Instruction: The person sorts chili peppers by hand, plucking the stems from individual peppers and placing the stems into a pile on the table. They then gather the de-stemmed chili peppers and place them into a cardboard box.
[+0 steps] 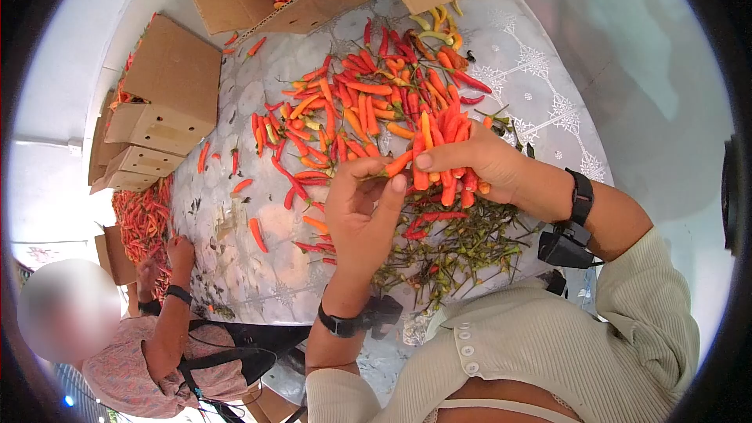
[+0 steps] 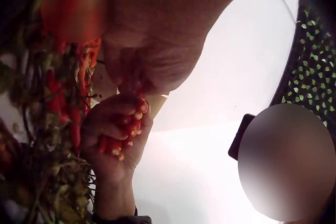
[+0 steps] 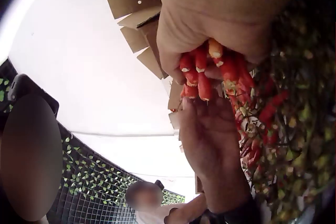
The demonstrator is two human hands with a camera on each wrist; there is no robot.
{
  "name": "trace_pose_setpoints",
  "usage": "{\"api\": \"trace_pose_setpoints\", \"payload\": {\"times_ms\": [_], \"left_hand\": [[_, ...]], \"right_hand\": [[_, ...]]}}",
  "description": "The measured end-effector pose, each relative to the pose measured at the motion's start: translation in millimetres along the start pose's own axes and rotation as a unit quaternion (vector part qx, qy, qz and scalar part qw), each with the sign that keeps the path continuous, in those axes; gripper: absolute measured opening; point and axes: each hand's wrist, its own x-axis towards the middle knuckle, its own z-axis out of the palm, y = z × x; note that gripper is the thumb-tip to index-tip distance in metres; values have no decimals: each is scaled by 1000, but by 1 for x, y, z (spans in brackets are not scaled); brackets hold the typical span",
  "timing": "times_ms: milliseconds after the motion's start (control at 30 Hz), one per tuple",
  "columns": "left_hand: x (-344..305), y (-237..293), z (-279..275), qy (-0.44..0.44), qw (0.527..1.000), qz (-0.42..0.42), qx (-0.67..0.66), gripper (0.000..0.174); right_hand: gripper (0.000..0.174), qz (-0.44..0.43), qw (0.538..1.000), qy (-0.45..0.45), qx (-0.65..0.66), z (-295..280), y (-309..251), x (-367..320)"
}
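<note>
Currently, right hand [image 1: 489,160] grasps a bundle of red-orange chilies [image 1: 448,149], pale ends showing in both wrist views, above the right half of the surface [image 1: 270,286]. Left hand [image 1: 360,223] pinches one orange chili [image 1: 398,164] between thumb and finger, right beside the bundle. Loose chilies [image 1: 368,102] spread over the middle, toward the far edge; a few yellow-green chilies [image 1: 439,30] near the far right corner. Pile of green stems [image 1: 458,251] near the near edge, below the bundle. Open cardboard box [image 1: 313,4] at far edge, chilies inside; more boxes [image 1: 176,78] along left edge. Another person [image 1: 168,352] at left, hands at a chili heap [image 1: 141,215].
</note>
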Motion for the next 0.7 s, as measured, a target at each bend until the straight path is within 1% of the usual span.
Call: {"api": "trace_pose_setpoints", "payload": {"times_ms": [100,133,233,300,333,400,433,533,600,667,700], "left_hand": [[2,8,6,46,998,37,-27,22],[2,7,3,47,999,24,-12,20],[4,3,-10,40,999,-21,31,15],[4,0,-12,25,996,-56,59,15],[3,-2,-12,20,996,-63,53,16],[3,-5,-12,9,996,-75,39,17],[3,-6,-12,1,997,-60,50,17],[2,-8,-11,-24,996,-22,86,17],[1,-9,-10,-41,992,-9,117,17],[1,-9,-10,-44,995,-16,92,17],[1,-9,-10,-45,996,-19,79,16]], "right_hand": [[22,-18,995,24,-92,-2,-3,0],[22,-27,990,36,-133,-2,-4,0],[21,-54,979,54,-189,1,-5,-2],[21,-68,979,56,-183,0,-4,-2],[21,-75,979,57,-180,-1,-4,-1],[25,-36,986,60,-153,-1,-8,-2],[29,-16,988,62,-139,-1,-10,-3],[30,-3,999,13,-37,-1,-12,-5],[33,17,999,10,-42,-5,-6,-2],[35,10,999,-4,-46,-5,-4,-1],[37,-7,999,-16,-48,-1,-5,-3]]}}
